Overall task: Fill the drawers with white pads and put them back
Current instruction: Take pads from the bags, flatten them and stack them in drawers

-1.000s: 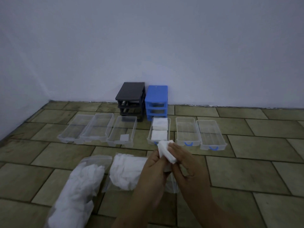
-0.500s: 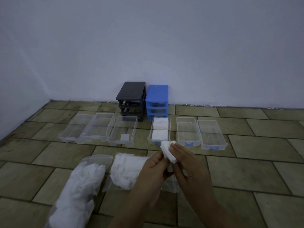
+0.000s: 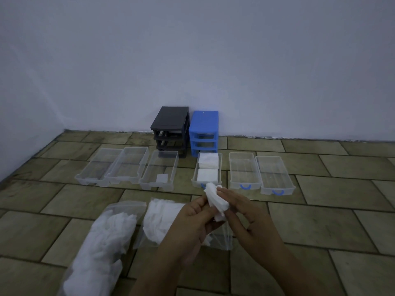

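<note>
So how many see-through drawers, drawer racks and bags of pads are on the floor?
Clear drawers: 6
Drawer racks: 2, black and blue
Bags of pads: 2
Total: 10

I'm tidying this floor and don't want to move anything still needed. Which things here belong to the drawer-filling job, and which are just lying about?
In the job:
- white pad, pinched by left hand and right hand
- two bags of pads
- six clear drawers, one part-filled
- black frame and blue frame

Lying about:
- nothing visible; only the tiled floor
</note>
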